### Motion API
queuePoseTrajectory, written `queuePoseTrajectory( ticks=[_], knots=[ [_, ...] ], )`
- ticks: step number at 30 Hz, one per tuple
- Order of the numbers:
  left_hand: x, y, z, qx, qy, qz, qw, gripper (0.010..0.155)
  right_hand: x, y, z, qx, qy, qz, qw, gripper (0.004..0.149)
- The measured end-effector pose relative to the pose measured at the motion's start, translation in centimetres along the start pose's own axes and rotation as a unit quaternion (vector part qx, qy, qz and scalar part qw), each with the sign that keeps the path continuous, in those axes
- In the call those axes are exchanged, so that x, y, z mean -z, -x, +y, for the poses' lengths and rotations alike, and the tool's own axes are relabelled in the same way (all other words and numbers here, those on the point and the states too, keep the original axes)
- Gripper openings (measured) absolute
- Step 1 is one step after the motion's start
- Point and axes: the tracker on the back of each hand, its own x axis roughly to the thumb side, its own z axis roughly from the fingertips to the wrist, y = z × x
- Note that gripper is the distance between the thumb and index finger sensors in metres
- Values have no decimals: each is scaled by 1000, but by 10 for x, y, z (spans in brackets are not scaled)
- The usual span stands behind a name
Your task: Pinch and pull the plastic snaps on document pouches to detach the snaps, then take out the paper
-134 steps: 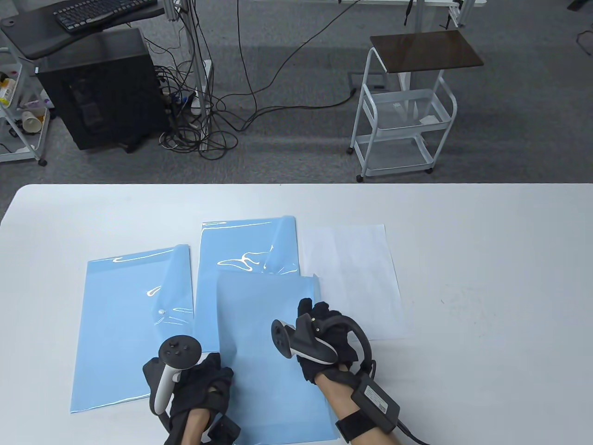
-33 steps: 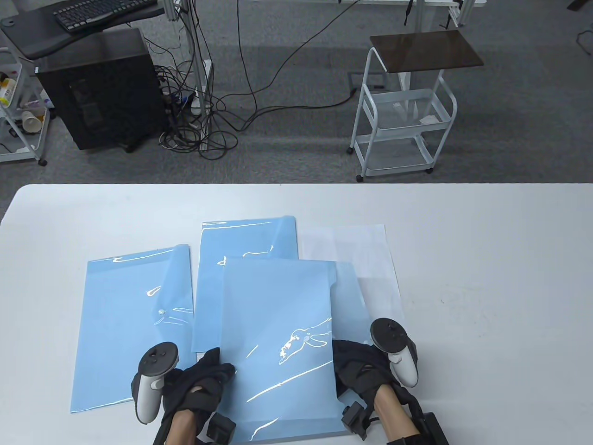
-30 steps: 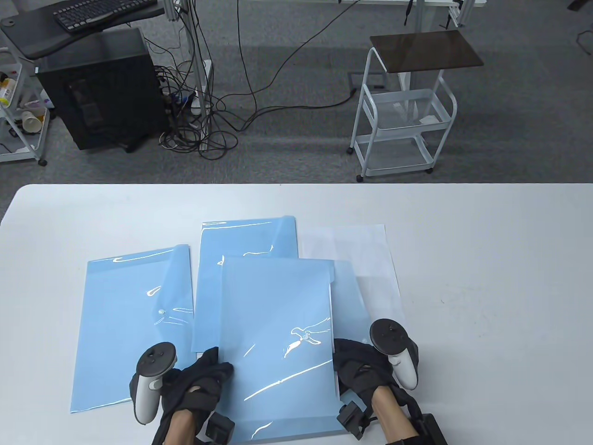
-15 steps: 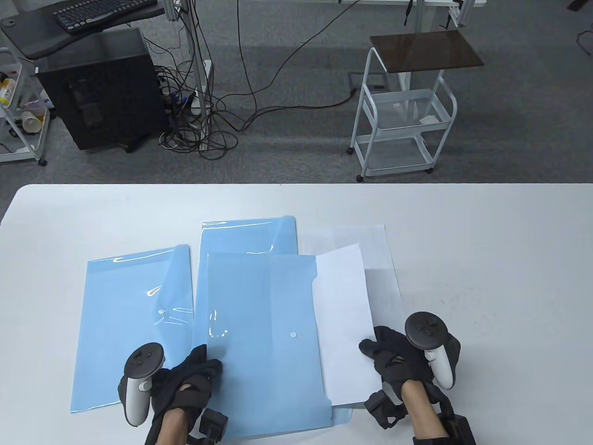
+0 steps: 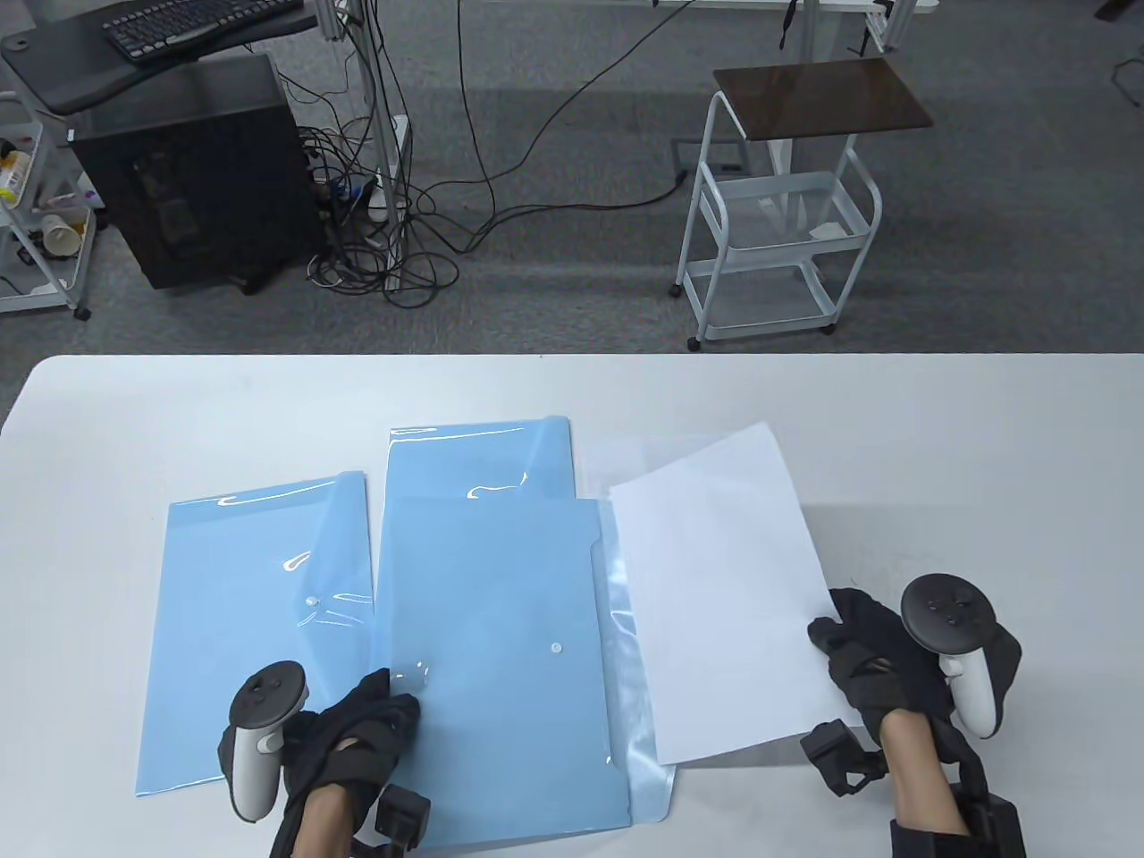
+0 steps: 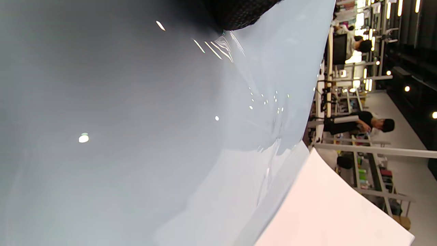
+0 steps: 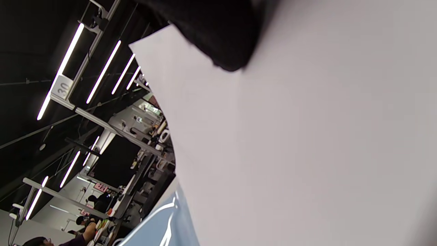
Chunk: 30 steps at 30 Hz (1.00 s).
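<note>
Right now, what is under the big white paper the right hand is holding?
Under the held sheet, another white sheet peeks out at its far edge on the table. The open pouch's clear flap lies beside its left edge. Anything else beneath is covered.

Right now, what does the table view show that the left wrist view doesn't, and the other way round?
Only the table view shows the right hand pinching the white sheet by its edge, two more blue pouches, and the cart. Only the left wrist view shows people working in the room behind. Both show the near pouch with its snap and the sheet beside it.
</note>
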Motion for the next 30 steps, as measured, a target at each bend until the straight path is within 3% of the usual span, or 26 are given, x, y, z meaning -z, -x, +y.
queuePoseTrajectory(
  ticks=[8,13,20,30],
  knots=[
    [0,1,0,-2,5,11,1000,48,9,8,-40,-7,113,2,994,42],
    [1,2,0,-9,10,17,1000,49,24,20,-44,-16,119,15,993,42],
    [1,2,0,-16,15,21,1000,49,49,33,-16,-1,80,4,997,42],
    [2,2,-2,-19,28,22,999,49,75,20,30,4,38,-5,999,41]
  ],
)
